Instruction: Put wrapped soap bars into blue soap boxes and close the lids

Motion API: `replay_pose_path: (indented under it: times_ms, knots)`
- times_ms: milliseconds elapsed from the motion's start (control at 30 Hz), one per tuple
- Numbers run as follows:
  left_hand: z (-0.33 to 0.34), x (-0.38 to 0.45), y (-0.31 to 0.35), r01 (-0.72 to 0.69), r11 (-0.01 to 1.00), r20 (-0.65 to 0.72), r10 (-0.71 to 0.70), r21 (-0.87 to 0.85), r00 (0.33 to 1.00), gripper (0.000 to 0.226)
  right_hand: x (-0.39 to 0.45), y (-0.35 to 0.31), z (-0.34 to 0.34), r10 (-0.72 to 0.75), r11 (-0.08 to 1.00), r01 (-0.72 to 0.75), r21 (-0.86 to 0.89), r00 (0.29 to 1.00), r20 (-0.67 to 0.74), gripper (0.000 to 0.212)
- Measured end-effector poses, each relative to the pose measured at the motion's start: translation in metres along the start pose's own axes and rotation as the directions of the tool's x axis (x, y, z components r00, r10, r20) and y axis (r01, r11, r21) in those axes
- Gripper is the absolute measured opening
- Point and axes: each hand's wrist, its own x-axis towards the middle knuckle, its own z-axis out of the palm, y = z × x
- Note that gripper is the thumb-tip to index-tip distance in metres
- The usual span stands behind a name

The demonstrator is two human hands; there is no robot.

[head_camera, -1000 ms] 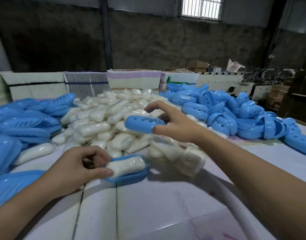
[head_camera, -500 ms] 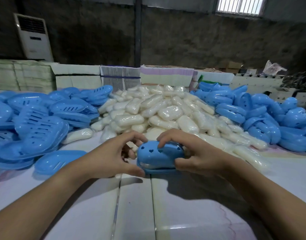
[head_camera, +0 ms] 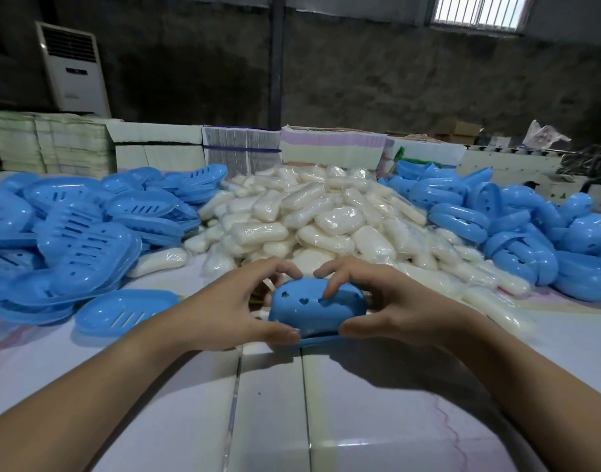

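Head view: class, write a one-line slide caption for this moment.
Both hands, left hand and right hand, grip a blue soap box with its lid on, before the wrapped soap pile.

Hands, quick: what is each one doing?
Left hand: grips the blue soap box, thumb at its front edge.
Right hand: grips the same box, fingertips on its lid.

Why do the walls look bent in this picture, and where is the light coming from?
Head view: the wide-angle lens bows the back wall and stretches both forearms at the frame's edges. Daylight enters through the barred window, which is blown out. The white table shows a soft sheen, with shadows beneath the left hand, right hand and blue soap box. The far right is slightly smeared.
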Motion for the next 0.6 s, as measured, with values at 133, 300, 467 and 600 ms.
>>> replay_pose_path:
  times_ms: [133,300,467,600]
  knots:
    - [-0.003,-0.002,0.001,-0.012,1.0,0.112,0.014,-0.025,0.994,0.072,0.001,-0.001,0.005,-0.002,0.999,0.002,0.037,1.0,0.013,0.035]
    - [-0.007,-0.003,0.0,0.0,1.0,0.121,0.003,-0.023,0.993,0.065,0.001,-0.005,0.01,0.017,0.996,-0.017,0.084,1.0,0.004,0.04]
    - [-0.009,-0.004,0.002,-0.019,1.0,0.12,0.02,-0.01,0.993,0.058,0.001,-0.006,0.011,-0.048,0.991,0.046,-0.123,0.999,-0.01,0.038]
    - [-0.006,-0.004,0.002,-0.027,1.0,0.094,0.027,-0.003,0.995,0.06,0.001,-0.004,0.011,-0.076,0.983,0.072,-0.169,0.997,-0.017,0.039]
